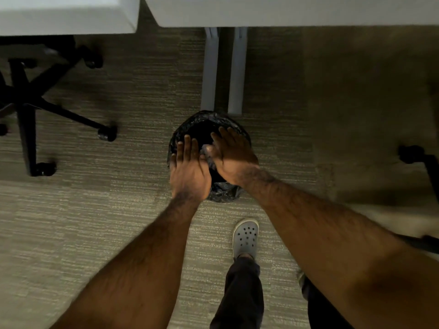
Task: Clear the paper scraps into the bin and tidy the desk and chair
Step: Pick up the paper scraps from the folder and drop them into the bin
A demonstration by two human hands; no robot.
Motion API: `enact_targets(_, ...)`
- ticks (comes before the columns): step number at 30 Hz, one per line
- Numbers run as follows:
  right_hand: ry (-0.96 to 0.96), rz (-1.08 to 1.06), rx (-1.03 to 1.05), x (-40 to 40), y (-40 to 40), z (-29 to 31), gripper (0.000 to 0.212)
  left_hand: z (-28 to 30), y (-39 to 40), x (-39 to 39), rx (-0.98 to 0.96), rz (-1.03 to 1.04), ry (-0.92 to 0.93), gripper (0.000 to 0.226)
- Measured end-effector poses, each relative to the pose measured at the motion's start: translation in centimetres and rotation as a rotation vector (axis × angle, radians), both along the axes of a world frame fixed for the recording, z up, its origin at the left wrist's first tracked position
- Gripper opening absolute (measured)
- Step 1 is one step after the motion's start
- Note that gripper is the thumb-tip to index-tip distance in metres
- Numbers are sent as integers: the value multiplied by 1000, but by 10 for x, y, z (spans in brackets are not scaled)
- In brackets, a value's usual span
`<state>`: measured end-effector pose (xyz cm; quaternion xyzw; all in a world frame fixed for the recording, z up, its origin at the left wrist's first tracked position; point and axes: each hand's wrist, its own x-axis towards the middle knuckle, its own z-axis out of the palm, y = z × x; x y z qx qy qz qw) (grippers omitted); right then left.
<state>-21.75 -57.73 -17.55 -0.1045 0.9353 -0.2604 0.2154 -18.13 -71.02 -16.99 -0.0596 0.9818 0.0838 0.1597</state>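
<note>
A round bin (pixel 204 119) lined with a black plastic bag stands on the carpet just in front of the desk legs. Both my hands hover over its mouth. My left hand (pixel 188 168) is flat with fingers straight and apart, over the bin's left rim. My right hand (pixel 231 154) is spread over the right side, fingers extended. A pale crumpled bit, likely paper scraps (pixel 206 150), shows between the two hands above the bin's opening. Whether either hand still touches it is unclear.
Two white desk tops (pixel 285 13) run along the top edge, with grey desk legs (pixel 223 72) behind the bin. A black wheeled chair base (pixel 28 100) is at the left. Another chair's caster (pixel 411 154) is at the right. My grey clog (pixel 245 237) stands on the carpet.
</note>
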Motion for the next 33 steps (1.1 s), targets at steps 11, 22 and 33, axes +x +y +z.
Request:
enact_targets(11,100,-352,-90,65,95,113,63,109,101,32,385,-101,247,47)
enact_targets(22,358,-840,-104,145,271,210,58,206,287,62,683,-573,213,45)
enact_targets(33,603,-1342,3,240,479,250,46,235,509,120,743,-1057,152,41)
